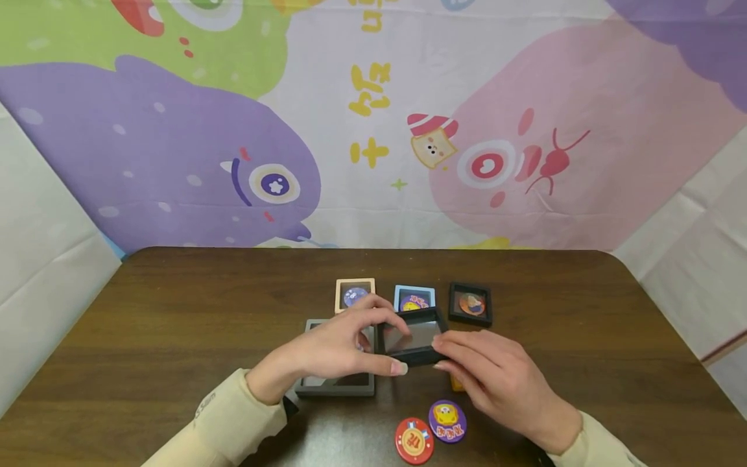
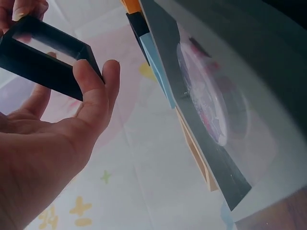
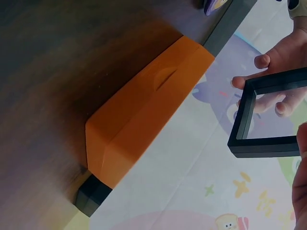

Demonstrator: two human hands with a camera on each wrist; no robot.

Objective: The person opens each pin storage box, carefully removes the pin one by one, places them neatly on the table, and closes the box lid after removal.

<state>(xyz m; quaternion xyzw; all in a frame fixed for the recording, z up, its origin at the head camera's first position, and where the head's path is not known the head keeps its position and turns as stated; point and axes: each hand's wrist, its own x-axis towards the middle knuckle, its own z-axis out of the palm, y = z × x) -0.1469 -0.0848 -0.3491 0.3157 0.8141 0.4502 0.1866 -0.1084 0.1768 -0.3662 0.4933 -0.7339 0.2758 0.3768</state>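
A black display frame (image 1: 421, 357) with a clear window is held up between both hands, tilted above the table. My left hand (image 1: 341, 344) grips its left side, thumb at the near corner and a fingertip over the window. At the right edge, my right hand (image 1: 510, 376) pinches the frame between thumb and fingers. In the right wrist view, the frame's black rim (image 3: 244, 115) shows the wall pattern through it. Under my left hand lies a larger grey frame (image 1: 335, 391), partly covered; a round badge (image 2: 206, 96) is inside it. An orange box (image 3: 148, 105) sits below my right hand.
A beige frame (image 1: 338, 297), a light blue frame (image 1: 415, 288) and another black frame (image 1: 470, 320) stand in a row behind, each with a round badge. Nearer me lie a red round badge (image 1: 414, 441) and a purple one (image 1: 447, 420). A patterned cloth (image 1: 373, 214) hangs behind the table.
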